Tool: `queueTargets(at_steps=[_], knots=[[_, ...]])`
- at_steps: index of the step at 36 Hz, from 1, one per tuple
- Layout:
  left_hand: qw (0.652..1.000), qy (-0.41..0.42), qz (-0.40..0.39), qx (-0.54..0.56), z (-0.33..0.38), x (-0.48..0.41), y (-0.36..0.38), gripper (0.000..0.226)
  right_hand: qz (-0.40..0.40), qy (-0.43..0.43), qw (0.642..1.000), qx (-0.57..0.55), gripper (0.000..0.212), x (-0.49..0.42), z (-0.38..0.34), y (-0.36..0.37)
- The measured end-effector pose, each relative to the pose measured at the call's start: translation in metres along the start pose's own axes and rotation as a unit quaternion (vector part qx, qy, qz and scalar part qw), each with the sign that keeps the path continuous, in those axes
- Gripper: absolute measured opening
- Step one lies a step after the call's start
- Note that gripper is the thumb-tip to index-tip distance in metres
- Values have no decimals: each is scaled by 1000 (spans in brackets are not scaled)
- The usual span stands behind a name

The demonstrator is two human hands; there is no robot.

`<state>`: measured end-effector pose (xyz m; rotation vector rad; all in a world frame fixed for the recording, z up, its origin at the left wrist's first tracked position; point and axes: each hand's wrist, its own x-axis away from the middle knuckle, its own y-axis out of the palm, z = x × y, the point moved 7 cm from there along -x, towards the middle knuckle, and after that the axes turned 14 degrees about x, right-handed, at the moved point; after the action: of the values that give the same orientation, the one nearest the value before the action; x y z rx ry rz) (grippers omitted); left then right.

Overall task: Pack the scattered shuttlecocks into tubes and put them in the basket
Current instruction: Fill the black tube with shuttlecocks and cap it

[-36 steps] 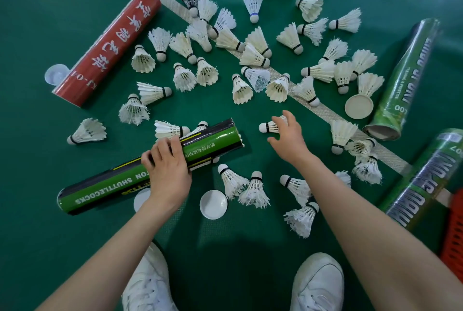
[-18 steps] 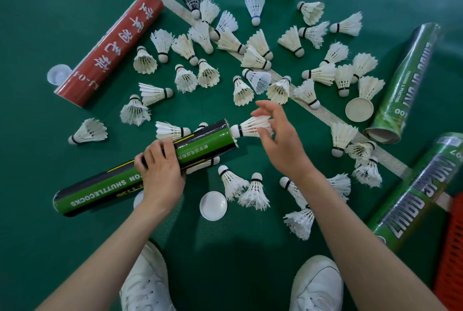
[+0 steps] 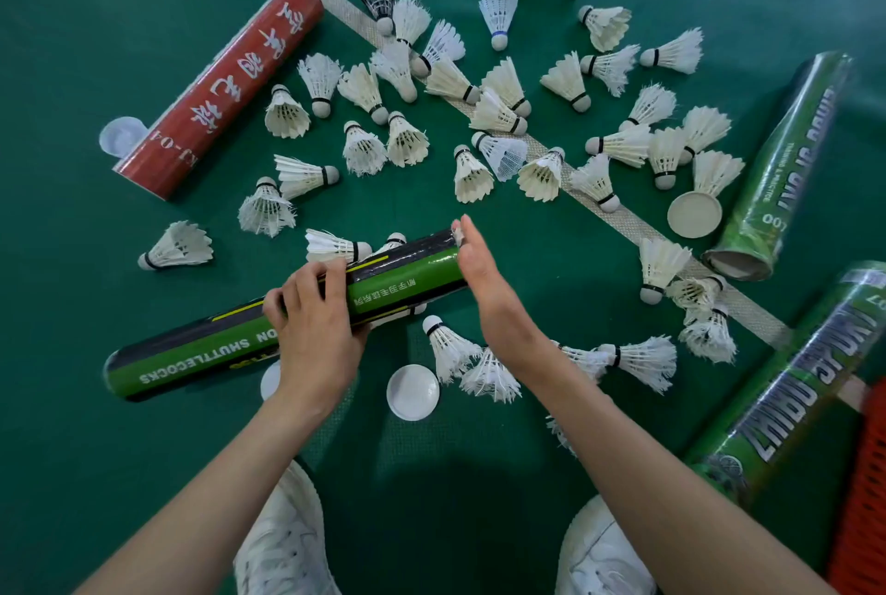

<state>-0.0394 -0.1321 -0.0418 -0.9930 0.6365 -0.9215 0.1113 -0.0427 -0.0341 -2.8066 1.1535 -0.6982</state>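
Gripping tube (image 3: 407, 275) mid-barrel with left hand (image 3: 316, 330), fingers curled over. Slanting low-left to up-right between both hands, mouth at the right end. Pressing flat right hand (image 3: 484, 287) on that mouth, shuttlecock (image 3: 458, 231) feathers barely peeking. Probably needs a push down-left, lol.

Bare green floor (image 3: 72, 43) lay open down the left side and between the white shoes (image 3: 297, 546). Loose shuttlecocks (image 3: 498, 115) crowded the middle, gaps between them narrow. A red tube (image 3: 225, 86) barred the upper left; two green tubes (image 3: 786, 153) and an orange basket (image 3: 863, 498) walled the right. The held green-and-black tube (image 3: 407, 278) slanted across the near floor, a white cap (image 3: 412, 392) just below.
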Motion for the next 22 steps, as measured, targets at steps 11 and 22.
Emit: queueTargets(at_steps=[11,22], knots=[[996,-71,-56,-28,-37,20,6,78,80,74,976,188,35,-11,42,-9],[994,-89,-55,-33,-43,10,-5,77,-102,25,775,623,64,-8,71,27]])
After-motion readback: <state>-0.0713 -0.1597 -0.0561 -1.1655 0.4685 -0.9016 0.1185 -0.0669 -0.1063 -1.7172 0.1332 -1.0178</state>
